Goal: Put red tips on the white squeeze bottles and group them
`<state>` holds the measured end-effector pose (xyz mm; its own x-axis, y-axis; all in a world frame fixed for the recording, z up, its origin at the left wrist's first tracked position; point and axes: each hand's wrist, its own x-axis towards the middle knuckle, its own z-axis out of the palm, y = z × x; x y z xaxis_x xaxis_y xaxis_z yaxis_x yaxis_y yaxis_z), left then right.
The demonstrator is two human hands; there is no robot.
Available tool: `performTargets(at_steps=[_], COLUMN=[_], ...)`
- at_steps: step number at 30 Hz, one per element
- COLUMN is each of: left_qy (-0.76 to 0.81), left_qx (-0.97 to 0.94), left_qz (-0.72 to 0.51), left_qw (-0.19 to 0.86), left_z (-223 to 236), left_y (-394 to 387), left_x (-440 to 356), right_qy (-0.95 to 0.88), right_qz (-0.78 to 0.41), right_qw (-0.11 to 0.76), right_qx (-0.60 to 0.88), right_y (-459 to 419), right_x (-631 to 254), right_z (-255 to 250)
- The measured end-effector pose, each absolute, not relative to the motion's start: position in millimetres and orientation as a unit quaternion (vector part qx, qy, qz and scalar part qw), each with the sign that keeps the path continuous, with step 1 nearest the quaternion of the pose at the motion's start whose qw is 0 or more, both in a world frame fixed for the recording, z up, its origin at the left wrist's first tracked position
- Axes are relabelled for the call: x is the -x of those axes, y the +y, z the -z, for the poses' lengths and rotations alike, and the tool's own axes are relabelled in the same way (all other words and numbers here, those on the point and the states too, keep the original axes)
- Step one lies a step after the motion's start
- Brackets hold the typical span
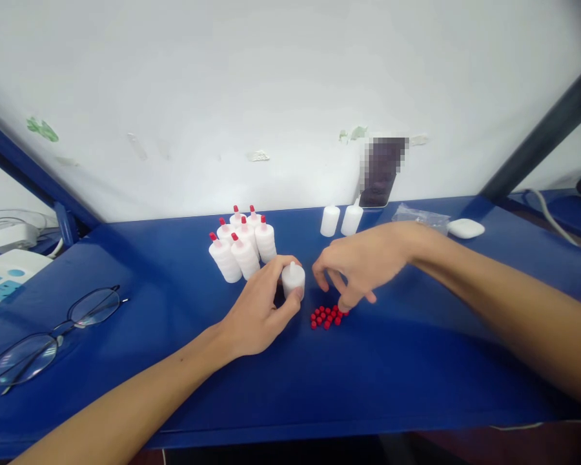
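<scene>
My left hand [261, 307] is wrapped round a white squeeze bottle [293, 283] that stands upright on the blue table; its pale nozzle is bare. Just right of the bottle, my right hand [361, 268] hangs palm down with its fingers apart. One fingertip reaches the edge of a loose cluster of small red caps [327, 316], and whether it presses on one I cannot make out. Beyond my left hand stand several white bottles [225, 259] grouped together, each with a red cap on its nozzle.
Two white bottles [352, 220] stand near the wall, left of a phone [383, 174] leaning there. Behind my right wrist lie a clear plastic bag [423, 218] and a white rounded object [465, 228]. Eyeglasses [58, 339] and a power strip [17, 274] are at the left.
</scene>
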<state>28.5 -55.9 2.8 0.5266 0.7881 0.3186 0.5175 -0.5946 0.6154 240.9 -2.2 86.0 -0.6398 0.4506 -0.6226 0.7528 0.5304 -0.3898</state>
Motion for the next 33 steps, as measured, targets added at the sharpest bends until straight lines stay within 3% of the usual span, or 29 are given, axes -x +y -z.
performTargets(at_steps=[14, 24, 28, 33], left_qy=[0.357, 0.333, 0.318, 0.347], left_qx=[-0.828, -0.811, -0.827, -0.797], left_qz=[-0.284, -0.301, -0.318, -0.347], left_qw=[0.325, 0.375, 0.336, 0.353], left_z=[-3.5, -3.0, -5.3, -1.6], left_y=[-54.7, -54.3, -56.4, -55.7], left_x=[-26.5, -23.7, -23.4, -23.7], right_qy=[0.832, 0.851, 0.899, 0.933], right_qz=[0.332, 0.307, 0.231, 0.17], right_qw=[0.272, 0.245, 0.166, -0.028], right_qx=[-0.353, -0.348, -0.334, -0.315], right_y=[-9.1, -10.3, -7.0, -8.6], right_x=[-228.5, -227.7, -230.4, -230.9], right_z=[-74.4, -75.4, -76.0, -86.1])
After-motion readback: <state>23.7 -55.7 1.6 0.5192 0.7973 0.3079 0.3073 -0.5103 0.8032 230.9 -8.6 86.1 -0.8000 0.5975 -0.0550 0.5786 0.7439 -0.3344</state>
